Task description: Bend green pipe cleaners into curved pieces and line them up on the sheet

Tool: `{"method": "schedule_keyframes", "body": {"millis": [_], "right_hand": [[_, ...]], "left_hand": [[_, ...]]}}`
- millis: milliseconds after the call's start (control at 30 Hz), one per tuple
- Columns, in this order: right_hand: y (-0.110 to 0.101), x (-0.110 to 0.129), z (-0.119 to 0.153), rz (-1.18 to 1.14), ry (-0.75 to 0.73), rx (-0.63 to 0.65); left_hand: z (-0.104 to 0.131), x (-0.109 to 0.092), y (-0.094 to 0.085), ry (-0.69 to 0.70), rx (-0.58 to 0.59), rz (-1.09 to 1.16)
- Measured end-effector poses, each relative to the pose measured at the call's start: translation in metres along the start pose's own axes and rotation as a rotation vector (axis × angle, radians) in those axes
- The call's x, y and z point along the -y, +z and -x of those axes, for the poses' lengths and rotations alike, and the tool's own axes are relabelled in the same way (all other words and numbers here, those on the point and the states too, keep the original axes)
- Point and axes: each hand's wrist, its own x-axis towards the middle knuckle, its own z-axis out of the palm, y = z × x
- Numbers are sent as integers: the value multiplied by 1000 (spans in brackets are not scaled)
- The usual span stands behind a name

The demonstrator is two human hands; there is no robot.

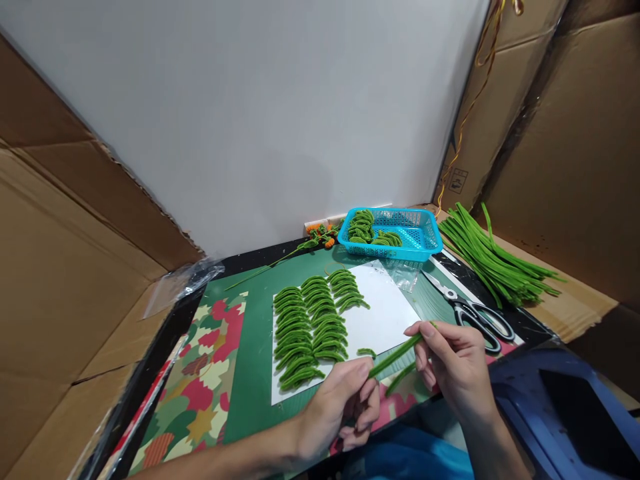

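A green pipe cleaner (396,355) is stretched between my two hands. My left hand (343,403) pinches its lower left end between thumb and fingers. At the upper right end, the thumb and fingertips of my right hand (457,363) are closed on it. Just below runs another green strip (400,380); I cannot tell whether it is held or lying on the mat. Bent green pieces (293,337) lie in three columns on a white sheet (385,310), left of and beyond my hands. One single curved piece (367,352) rests near the sheet's front edge.
A blue basket (420,255) with more bent pieces stands at the back. Black-handled scissors (467,307) and a bundle of long green pipe cleaners (495,257) are on the right. Orange flowers (323,233) lie behind the green mat (240,373). Cardboard walls flank both sides.
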Motion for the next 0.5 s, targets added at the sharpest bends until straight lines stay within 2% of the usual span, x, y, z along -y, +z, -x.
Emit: {"method": "schedule_keyframes", "body": {"millis": [167,333,500], "right_hand": [[-5,2,0,-16,14,-25],[-9,2,0,10,7,-42],[-8,1,1,32,-7,-37]], "left_hand": [[-1,0,0,-66,-13,-23],[0,0,0,-48,-16,-3],[4,-3,3,-44,-28,-122]]}}
